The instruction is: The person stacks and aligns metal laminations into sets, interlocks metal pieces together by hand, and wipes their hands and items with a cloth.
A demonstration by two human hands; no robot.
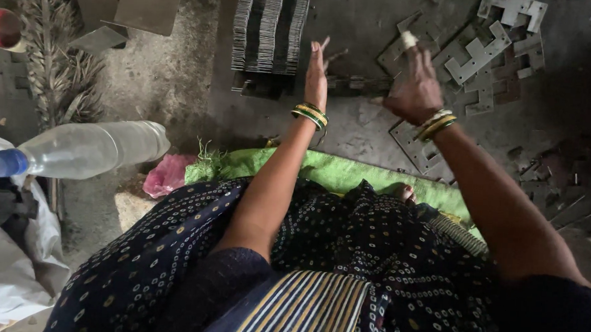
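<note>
Left hand (316, 72) stretches out flat, fingers straight and released, edge-on just beside the stack of thin grey metal strips standing on edge (269, 29) on the concrete floor (174, 83). Right hand (413, 91) hovers over flat notched grey metal plates (479, 54), one bandaged finger raised; whether it grips anything I can't tell, it's blurred. One clear plastic bottle with blue cap (80, 148) lies left.

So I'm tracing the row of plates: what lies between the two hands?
In the head view, a short row of thin metal plates standing on edge spans the floor between the left hand and right hand.
</note>
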